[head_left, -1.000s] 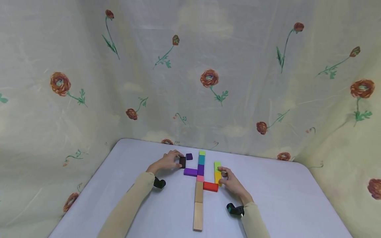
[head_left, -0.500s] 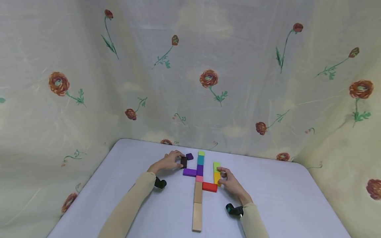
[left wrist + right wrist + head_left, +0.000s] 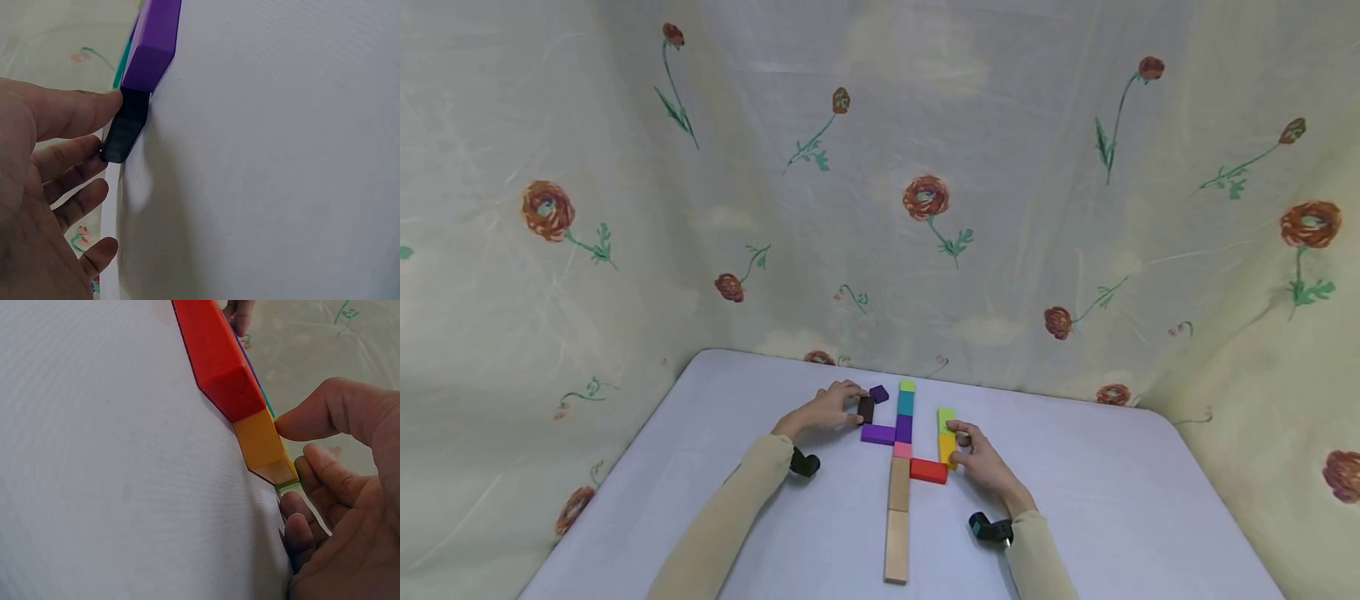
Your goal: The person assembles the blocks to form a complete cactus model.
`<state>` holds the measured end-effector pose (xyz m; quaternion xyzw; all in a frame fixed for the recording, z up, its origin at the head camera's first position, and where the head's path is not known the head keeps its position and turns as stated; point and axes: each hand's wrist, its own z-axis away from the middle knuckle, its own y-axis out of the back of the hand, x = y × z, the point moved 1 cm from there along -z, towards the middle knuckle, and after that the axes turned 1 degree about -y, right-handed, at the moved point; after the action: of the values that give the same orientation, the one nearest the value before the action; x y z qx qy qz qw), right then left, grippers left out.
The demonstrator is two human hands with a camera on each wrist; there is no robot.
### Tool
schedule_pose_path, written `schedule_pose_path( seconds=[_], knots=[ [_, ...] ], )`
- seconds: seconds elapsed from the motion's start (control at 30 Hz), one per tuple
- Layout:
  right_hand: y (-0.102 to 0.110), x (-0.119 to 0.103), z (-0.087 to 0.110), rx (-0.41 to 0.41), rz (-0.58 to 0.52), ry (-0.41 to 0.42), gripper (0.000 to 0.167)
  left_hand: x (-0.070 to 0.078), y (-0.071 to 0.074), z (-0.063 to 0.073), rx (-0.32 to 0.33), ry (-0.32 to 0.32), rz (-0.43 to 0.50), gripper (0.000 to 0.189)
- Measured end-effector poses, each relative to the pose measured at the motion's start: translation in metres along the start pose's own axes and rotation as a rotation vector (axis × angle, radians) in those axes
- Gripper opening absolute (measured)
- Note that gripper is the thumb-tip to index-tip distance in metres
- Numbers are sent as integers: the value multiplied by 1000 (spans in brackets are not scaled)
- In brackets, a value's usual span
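Observation:
My left hand (image 3: 826, 407) pinches a black block (image 3: 867, 410), thumb at its near end and index finger at its far end. The block's near end meets the left part of a flat purple block (image 3: 877, 434); in the left wrist view the two touch. Just beyond the black block lies a small dark purple cube (image 3: 879, 393), turned askew. On the other side, my right hand (image 3: 989, 467) holds a yellow block (image 3: 947, 450) between thumb and index finger. A lime block (image 3: 945, 418) adjoins it at the far end, and a red block (image 3: 928, 472) at the near end.
A central column runs away from me: two wooden planks (image 3: 898, 517), then pink (image 3: 902, 450), dark purple (image 3: 904, 428), teal (image 3: 906, 403) and lime (image 3: 907, 386) blocks. All lie on a white table (image 3: 1120, 500). Behind hangs a floral curtain (image 3: 1000, 250).
My left hand has slid the black block to the right, towards the column, and it now meets the purple block's far side. The dark purple cube has turned askew. My right hand stays put.

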<state>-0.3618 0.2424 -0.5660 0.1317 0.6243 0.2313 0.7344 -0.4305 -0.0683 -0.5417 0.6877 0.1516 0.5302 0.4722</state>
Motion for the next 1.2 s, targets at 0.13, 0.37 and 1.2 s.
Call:
schedule_pose_path(
  seconds=[0.13,0.37,1.2],
  knots=[
    [0,1,-1,0,-3,-10,55,1,0,1,1,-16,-17,49],
    [-1,1,-2,2,-4,-13,56,-2,-2,-1,-15,1,-14,50],
    [-1,1,1,3,-12,-4,56,4,15,-23,238,-43,223,18]
  ],
)
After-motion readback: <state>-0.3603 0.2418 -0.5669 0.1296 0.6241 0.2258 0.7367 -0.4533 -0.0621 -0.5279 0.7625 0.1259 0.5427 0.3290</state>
